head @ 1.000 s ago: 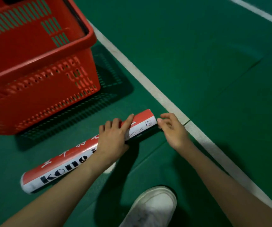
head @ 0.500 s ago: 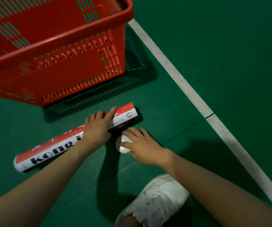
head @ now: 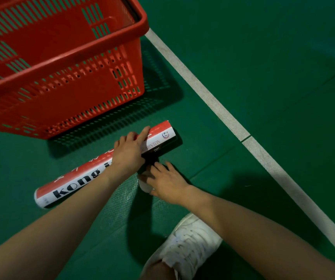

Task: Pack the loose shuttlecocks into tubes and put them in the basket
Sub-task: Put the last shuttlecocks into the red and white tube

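A red, white and black shuttlecock tube (head: 75, 182) lies slantwise on the green floor in front of the red basket (head: 71, 55). My left hand (head: 128, 154) holds the tube near its right end, fingers curled over the top and the index finger stretched along it. Just below that end, my right hand (head: 168, 184) pinches a white round cap (head: 144, 186) on the floor, fingers above and thumb beneath. The tube's right end looks dark. No loose shuttlecocks are in sight.
The basket stands at the upper left, its mesh wall close behind the tube. A white court line (head: 213, 102) runs diagonally to the right of the tube. A white shoe (head: 189, 245) sits at the bottom, between my forearms.
My right hand left the tube's right end, dropped to the white cap on the floor and closed over it. My left hand stayed on the tube.
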